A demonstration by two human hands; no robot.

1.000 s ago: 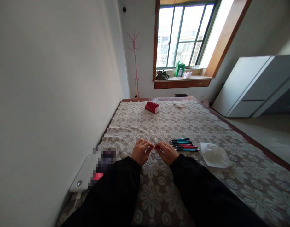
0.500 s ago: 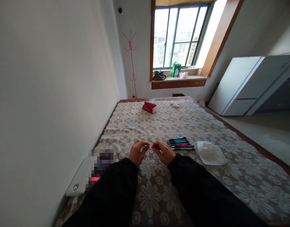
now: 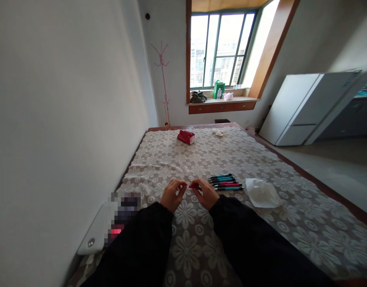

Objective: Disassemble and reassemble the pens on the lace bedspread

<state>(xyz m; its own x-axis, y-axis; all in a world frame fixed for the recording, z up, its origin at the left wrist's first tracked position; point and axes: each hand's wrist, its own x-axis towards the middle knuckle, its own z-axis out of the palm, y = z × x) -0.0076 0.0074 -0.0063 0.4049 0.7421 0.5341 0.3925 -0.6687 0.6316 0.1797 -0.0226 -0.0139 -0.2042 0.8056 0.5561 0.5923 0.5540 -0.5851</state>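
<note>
Over the flower-patterned tablecloth (image 3: 186,249), my two hands meet fingertip to fingertip. My right hand (image 3: 208,194) is closed around a red pen part (image 3: 193,186), its red end pointing toward my left hand. My left hand (image 3: 172,194) is pinched just beside that end; whatever sits between its fingertips is too small to make out. Just beyond my right hand lie several pens (image 3: 227,182), blue and red with black grips, in a rough row. To the right of them rests a crumpled white bag (image 3: 263,193).
A red tissue pack (image 3: 186,137) and a small white scrap (image 3: 218,132) lie toward the table's far end. At the left edge, by the wall, is a white device (image 3: 95,231) next to a blurred-out patch. A fridge (image 3: 303,107) stands beyond on the right.
The whole view has shifted slightly. My hands keep nearly the same pose, with a little more of the red pen part showing at my right fingertips.
</note>
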